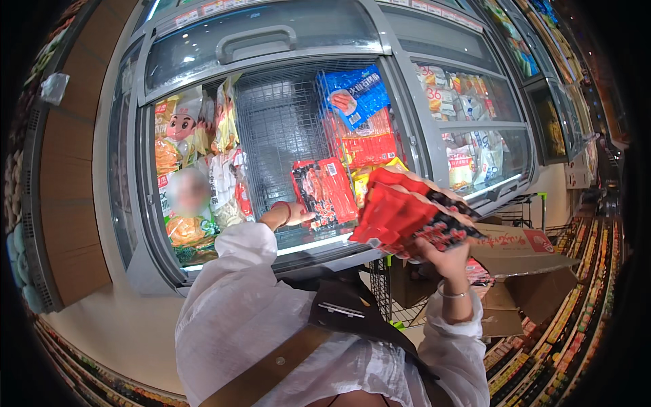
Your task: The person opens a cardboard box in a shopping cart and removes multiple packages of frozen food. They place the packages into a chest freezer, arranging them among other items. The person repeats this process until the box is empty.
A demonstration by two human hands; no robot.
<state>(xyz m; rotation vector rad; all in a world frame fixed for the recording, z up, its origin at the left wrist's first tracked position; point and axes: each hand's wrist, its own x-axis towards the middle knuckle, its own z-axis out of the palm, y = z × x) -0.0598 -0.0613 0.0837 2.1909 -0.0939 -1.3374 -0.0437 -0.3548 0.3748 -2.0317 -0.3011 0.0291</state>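
My right hand [446, 258] grips several red and black plastic food packs [407, 213] in a bunch, above the freezer's front edge. My left hand [297, 213] reaches into the chest freezer [285, 259] and lies against the left side of a red and black sausage pack [325, 193]; whether its fingers grip the pack cannot be told. Beyond that pack are red packs [363, 137] behind a wire divider, with a blue pack [356, 96] on top. A yellow pack [360, 185] is partly hidden by the held ones.
Bagged frozen foods [188, 229] fill the freezer's left side. A sliding glass lid [264, 35] covers its far part. At right stand a wire cart [381, 285] and an open cardboard box [539, 285] with packs inside. Another freezer section [463, 124] adjoins at right.
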